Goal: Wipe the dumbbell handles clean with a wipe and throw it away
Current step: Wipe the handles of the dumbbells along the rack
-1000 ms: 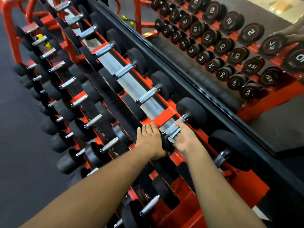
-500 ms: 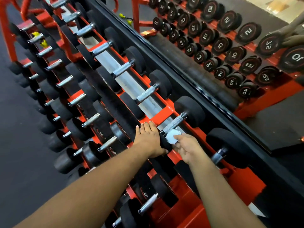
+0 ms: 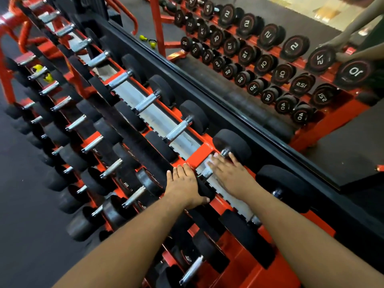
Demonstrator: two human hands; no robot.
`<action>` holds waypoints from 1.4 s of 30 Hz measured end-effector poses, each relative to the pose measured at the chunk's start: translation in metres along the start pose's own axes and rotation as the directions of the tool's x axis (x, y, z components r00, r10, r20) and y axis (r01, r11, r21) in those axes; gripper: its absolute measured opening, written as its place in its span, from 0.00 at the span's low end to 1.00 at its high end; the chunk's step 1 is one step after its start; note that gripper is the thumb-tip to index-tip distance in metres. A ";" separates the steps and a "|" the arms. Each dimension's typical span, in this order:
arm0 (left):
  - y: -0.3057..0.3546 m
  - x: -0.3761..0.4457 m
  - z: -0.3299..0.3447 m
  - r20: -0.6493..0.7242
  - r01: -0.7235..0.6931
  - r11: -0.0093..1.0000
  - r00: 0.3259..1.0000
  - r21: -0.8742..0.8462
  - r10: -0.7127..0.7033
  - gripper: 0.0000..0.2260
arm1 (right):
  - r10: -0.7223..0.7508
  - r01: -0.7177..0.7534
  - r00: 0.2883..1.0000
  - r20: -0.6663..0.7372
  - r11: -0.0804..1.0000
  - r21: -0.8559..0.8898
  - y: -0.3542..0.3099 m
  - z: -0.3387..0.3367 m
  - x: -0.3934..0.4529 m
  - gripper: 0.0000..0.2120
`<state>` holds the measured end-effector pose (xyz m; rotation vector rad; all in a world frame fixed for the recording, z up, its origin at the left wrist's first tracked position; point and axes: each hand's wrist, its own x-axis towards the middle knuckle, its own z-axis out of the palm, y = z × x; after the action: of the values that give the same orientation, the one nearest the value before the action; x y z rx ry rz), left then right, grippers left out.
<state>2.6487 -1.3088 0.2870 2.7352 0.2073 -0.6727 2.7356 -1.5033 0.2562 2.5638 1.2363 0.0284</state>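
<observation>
Two bare hands rest on one black round-headed dumbbell (image 3: 231, 145) lying on the top tier of the red steel rack (image 3: 202, 155), close to the rack's near end beside the mirror (image 3: 270, 113). The left hand (image 3: 185, 185) lies flat, fingers together, over the dumbbell's near head. The right hand (image 3: 230, 173) curls around the knurled chrome handle (image 3: 205, 172), pressing a small white wipe (image 3: 208, 162) against it; a bit of wipe shows past the fingertips. More black dumbbells with chrome handles fill the lower tiers.
</observation>
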 end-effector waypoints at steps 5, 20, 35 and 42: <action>-0.001 0.000 0.001 0.000 0.013 1.000 1.000 -0.016 -0.013 0.62 | 0.018 -0.019 0.998 0.065 1.000 0.011 -0.029 -0.019 0.025 0.23; 0.008 -0.004 0.012 -0.089 0.139 0.989 0.986 -0.051 -0.143 0.66 | -0.156 0.155 0.986 -0.059 0.988 -0.016 -0.008 0.027 -0.009 0.34; 0.009 -0.009 0.018 -0.152 0.153 0.974 0.972 -0.165 -0.178 0.66 | 0.213 -0.205 0.976 -0.046 0.968 0.146 -0.026 0.026 -0.012 0.36; 0.009 -0.008 0.018 -0.173 0.157 0.971 0.967 -0.181 -0.189 0.67 | -0.020 0.024 0.996 -0.082 0.999 0.047 -0.020 0.007 0.012 0.19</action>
<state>2.6354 -1.3238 0.2779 2.6382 0.5285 -0.4161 2.7293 -1.4843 0.2432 2.6133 1.3104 0.1010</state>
